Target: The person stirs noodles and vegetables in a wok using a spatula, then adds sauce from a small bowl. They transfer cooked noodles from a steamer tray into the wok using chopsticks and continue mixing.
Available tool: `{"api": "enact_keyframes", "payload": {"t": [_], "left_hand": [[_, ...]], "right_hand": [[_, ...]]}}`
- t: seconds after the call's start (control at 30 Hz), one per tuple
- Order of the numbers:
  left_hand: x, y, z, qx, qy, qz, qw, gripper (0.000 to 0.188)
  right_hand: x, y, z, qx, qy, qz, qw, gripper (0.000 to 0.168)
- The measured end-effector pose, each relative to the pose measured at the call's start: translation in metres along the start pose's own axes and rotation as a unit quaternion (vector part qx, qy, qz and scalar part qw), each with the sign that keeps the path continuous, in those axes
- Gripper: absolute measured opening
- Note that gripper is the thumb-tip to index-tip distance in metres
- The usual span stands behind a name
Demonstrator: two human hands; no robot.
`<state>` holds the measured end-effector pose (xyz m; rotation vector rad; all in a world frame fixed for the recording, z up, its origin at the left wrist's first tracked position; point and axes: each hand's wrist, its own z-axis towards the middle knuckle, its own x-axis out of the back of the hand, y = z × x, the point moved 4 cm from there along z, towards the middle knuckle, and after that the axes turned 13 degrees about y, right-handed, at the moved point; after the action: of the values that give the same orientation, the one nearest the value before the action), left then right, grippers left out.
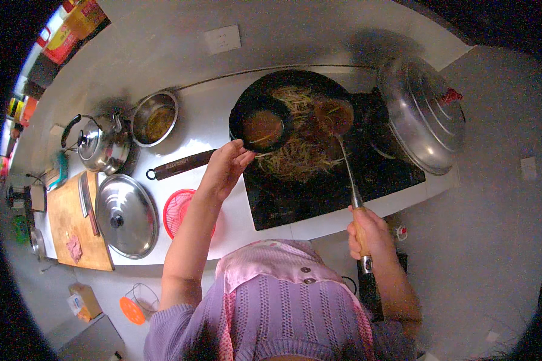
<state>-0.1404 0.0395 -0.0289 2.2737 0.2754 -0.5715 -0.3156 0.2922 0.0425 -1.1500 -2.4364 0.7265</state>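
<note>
My left hand (228, 164) grips a small dark bowl (265, 128) by its near rim, over the left side of a black wok (248, 85). Brown liquid with a pale shred lies in the bowl. Wrapped around the wooden handle of a metal ladle or turner (353, 189) is my right hand (372, 230). The utensil's head is over the right part of the wok, against brown, wet-looking food. Pale shredded food (298, 158) spreads through the wok, which stands on a black cooktop (293, 205). The wok's handle (185, 164) points left, passing behind my left wrist.
A large metal lid (420, 117) leans at the right. Leftward are a steel bowl (155, 119), a kettle (101, 144), a round lid (126, 216) and a red mesh basket (176, 212). A knife (85, 198) and pinkish food (74, 248) lie on a wooden cutting board (65, 203).
</note>
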Motion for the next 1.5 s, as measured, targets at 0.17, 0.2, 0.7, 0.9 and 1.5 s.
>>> {"api": "enact_keyframes", "payload": {"t": [0.17, 0.2, 0.7, 0.9, 1.5], "left_hand": [[0.004, -0.003, 0.009, -0.002, -0.013, 0.026, 1.0, 0.027], [0.004, -0.004, 0.01, 0.007, -0.014, 0.03, 0.999, 0.028], [-0.017, -0.009, 0.01, 0.015, -0.016, 0.034, 0.999, 0.025], [-0.017, -0.01, 0.012, -0.003, 0.013, 0.048, 0.999, 0.029], [-0.014, 0.004, 0.001, -0.044, -0.036, 0.012, 0.998, 0.029]], "right_hand": [[-0.005, -0.019, -0.022, 0.021, -0.008, -0.039, 0.999, 0.03], [-0.006, -0.022, -0.026, 0.03, -0.021, -0.038, 0.999, 0.031], [-0.029, -0.033, -0.062, 0.054, -0.098, -0.09, 0.99, 0.035], [-0.039, -0.028, -0.059, 0.103, -0.082, -0.15, 0.98, 0.02], [-0.02, -0.016, -0.055, 0.565, 0.075, -0.418, 0.707, 0.048]]}}
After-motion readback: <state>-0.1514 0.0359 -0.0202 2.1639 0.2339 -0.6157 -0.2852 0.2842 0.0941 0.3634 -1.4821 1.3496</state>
